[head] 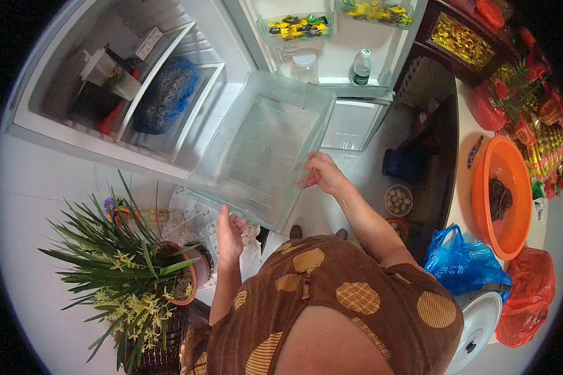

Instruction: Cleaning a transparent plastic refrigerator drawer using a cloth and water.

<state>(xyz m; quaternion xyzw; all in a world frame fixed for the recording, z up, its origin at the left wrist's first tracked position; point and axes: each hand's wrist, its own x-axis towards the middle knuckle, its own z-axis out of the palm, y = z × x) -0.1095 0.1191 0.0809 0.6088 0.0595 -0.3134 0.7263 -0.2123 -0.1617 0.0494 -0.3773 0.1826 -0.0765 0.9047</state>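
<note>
Both my hands hold a clear plastic refrigerator drawer (pixel 267 150), tilted in front of me. My left hand (pixel 231 229) grips its near left edge, the thumb up at the rim. On the drawer's right side, my right hand (pixel 323 172) has its fingers around the wall. No loose item shows inside the drawer. Beyond its left side stands the refrigerator compartment (pixel 169 164), with a blue plastic bag (pixel 166 93) on the lower level and a lidded container (pixel 110 75) above. The refrigerator door (pixel 338 51) stands open beyond the drawer, holding a jar (pixel 305 68) and a bottle (pixel 362 68).
A potted plant (pixel 140 267) with long leaves stands close at the left, beside a lace cloth (pixel 192 220). Along the right runs a counter bearing an orange basin (pixel 502 197), a blue bag (pixel 464 262) and a red bag (pixel 528 295). A bowl of eggs (pixel 399 200) sits low beside it.
</note>
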